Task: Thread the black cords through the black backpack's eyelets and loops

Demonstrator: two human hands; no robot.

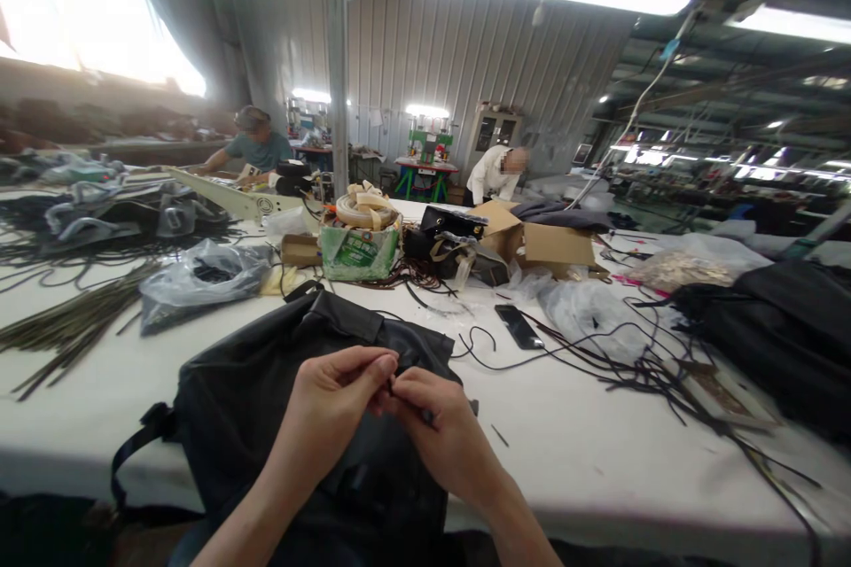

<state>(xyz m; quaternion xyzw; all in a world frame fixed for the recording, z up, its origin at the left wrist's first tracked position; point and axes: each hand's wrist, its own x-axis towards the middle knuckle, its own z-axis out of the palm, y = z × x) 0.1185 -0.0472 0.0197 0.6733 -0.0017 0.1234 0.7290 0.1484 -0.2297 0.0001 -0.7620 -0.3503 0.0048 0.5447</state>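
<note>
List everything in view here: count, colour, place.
bag: 1, black, table front, under both hands
phone: 1, black, table centre
cords: many, black, right of phone
green box: 1, holds beige straps, table middle
cardboard boxes: 2, brown, far right of centre
plastic bag: 1, clear, left
table: 1, white
co-workers: 2, background
left hand: pinching a small dark part on the bag
right hand: pinching the same part

Matt black fabric bag (pixel 266 407), smooth white tabletop (pixel 585 443)
</note>
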